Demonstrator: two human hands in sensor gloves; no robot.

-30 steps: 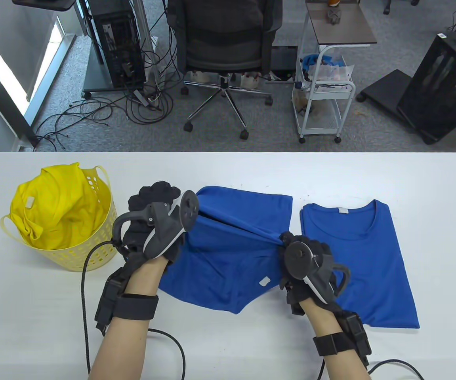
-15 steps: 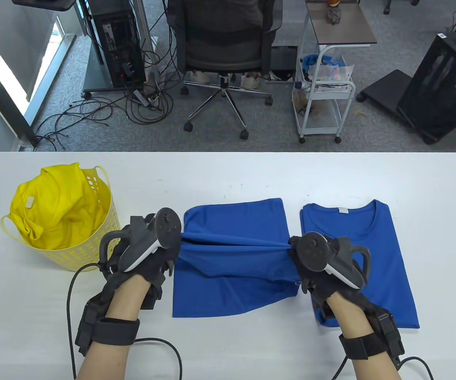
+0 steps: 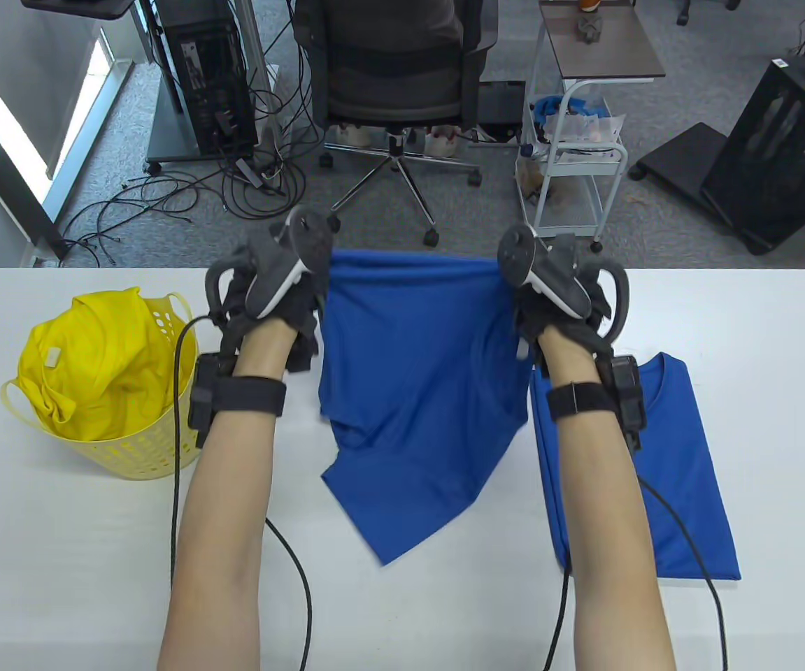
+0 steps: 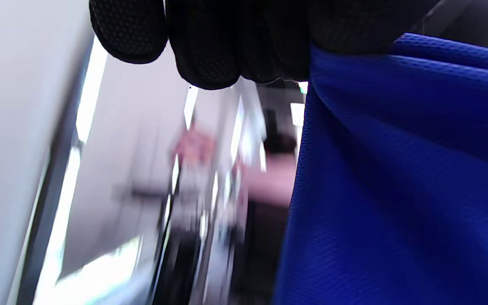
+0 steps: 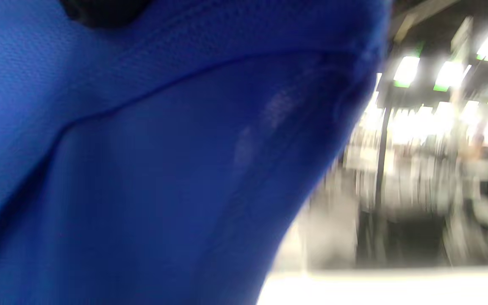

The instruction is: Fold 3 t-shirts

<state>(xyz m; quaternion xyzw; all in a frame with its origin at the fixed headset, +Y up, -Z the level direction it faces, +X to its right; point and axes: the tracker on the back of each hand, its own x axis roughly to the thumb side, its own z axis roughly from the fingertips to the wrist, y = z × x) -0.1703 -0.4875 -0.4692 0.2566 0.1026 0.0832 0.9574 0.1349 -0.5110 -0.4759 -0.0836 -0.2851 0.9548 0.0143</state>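
Observation:
A blue t-shirt [image 3: 416,391] hangs in the air over the middle of the table, held taut by its top edge. My left hand [image 3: 297,293] grips its upper left corner and my right hand [image 3: 542,293] grips its upper right corner, both raised near the table's far edge. The shirt's lower corner trails toward the table. Its cloth fills the left wrist view [image 4: 396,178] and the right wrist view [image 5: 151,161]. A second blue t-shirt [image 3: 682,447] lies folded flat on the right. A yellow t-shirt [image 3: 94,363] is bunched in the basket.
A yellow plastic basket [image 3: 157,447] stands at the table's left. Glove cables [image 3: 290,559] run across the table's near side. Beyond the far edge stand an office chair [image 3: 395,84] and a white cart [image 3: 577,168].
Both hands have lifted the blue t-shirt off the table and carried it up and away toward the far edge. It was stretched low between them and now hangs open.

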